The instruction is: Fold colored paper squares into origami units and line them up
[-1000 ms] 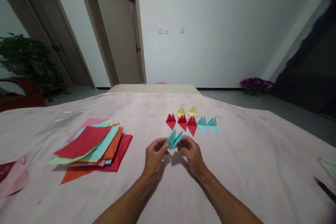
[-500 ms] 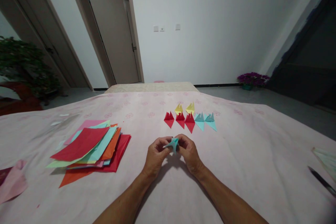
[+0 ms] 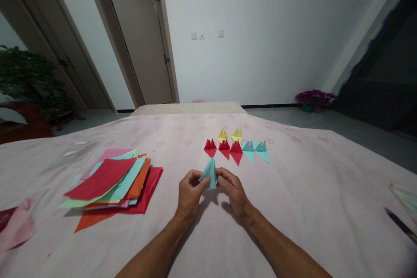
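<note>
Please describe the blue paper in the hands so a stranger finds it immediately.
Above the pale tablecloth, find the left hand and right hand. The folded blue paper is between them. Unlike the two blue folded pieces resting beyond, it is held.

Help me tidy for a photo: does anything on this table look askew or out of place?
The paper stack on the left looks askew: its coloured sheets fan out unevenly, and an orange corner sticks out on the near side.

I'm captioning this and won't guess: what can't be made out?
In the head view:
Blue folded paper: back turned away, part covered by left hand.
Paper stack: lower sheets mostly under upper ones.
Pink item: cut off by left edge.
Dark pointed object: cut off by right edge.
</note>
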Demonstrator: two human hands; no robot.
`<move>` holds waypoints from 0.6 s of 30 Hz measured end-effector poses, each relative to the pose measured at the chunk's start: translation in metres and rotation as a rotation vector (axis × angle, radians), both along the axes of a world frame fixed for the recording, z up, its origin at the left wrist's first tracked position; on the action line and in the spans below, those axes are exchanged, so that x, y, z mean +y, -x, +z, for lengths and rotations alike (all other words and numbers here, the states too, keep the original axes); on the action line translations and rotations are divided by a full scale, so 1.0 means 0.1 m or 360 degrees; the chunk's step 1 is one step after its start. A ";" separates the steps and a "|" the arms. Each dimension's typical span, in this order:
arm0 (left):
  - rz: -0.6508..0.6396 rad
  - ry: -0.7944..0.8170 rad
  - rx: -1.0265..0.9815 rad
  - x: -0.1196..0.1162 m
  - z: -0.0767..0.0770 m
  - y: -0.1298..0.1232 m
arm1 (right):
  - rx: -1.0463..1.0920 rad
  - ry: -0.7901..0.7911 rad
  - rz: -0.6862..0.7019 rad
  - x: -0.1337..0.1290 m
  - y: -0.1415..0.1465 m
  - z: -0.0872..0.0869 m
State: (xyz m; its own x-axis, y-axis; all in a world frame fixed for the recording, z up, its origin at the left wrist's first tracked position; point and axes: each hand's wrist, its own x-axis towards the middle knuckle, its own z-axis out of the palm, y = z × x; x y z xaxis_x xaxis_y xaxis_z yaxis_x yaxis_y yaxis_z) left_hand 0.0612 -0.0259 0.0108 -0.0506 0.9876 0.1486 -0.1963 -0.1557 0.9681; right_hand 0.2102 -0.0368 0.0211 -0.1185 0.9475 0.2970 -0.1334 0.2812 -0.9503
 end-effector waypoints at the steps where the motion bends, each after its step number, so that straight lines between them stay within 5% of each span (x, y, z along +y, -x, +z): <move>1: 0.0037 -0.0004 0.0014 0.00 0.00 0.00 | -0.0040 -0.0029 -0.0001 0.01 0.00 -0.02; 11: 0.0100 -0.0013 0.0023 0.01 -0.05 -0.01 | -0.0057 0.0049 -0.0231 0.06 0.04 -0.14; 18: -0.0077 0.0002 -0.0066 -0.03 0.02 -0.04 | -0.0109 0.0003 -0.0379 0.04 0.06 -0.12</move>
